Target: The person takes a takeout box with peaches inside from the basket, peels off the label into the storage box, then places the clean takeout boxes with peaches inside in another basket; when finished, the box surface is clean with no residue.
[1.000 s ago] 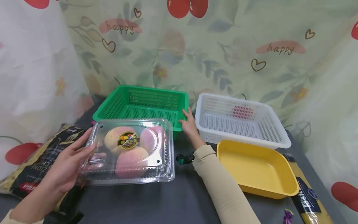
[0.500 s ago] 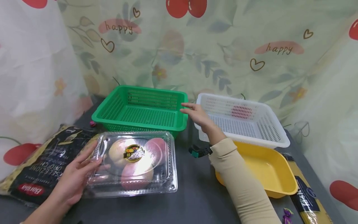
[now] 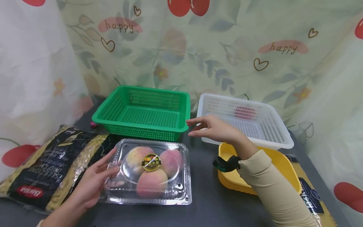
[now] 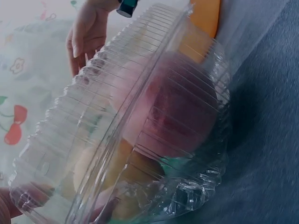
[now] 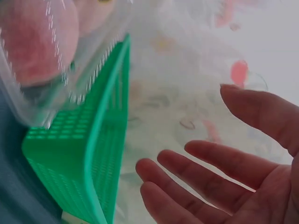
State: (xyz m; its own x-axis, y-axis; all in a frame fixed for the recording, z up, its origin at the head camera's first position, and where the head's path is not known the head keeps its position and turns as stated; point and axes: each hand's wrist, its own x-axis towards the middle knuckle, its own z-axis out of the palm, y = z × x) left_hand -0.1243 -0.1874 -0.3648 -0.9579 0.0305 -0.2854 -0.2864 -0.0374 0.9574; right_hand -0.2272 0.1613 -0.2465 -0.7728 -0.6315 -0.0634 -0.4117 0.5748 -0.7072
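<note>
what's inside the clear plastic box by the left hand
The clear plastic box holds three peaches, pink and yellow, packed close under the shut lid. A round sticker on the lid covers where they meet. The left hand holds the box's left edge, hiding that corner.

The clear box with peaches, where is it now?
In the head view the clear box lies front-centre on the dark table, before the green basket, its left edge held by the left hand.
</note>
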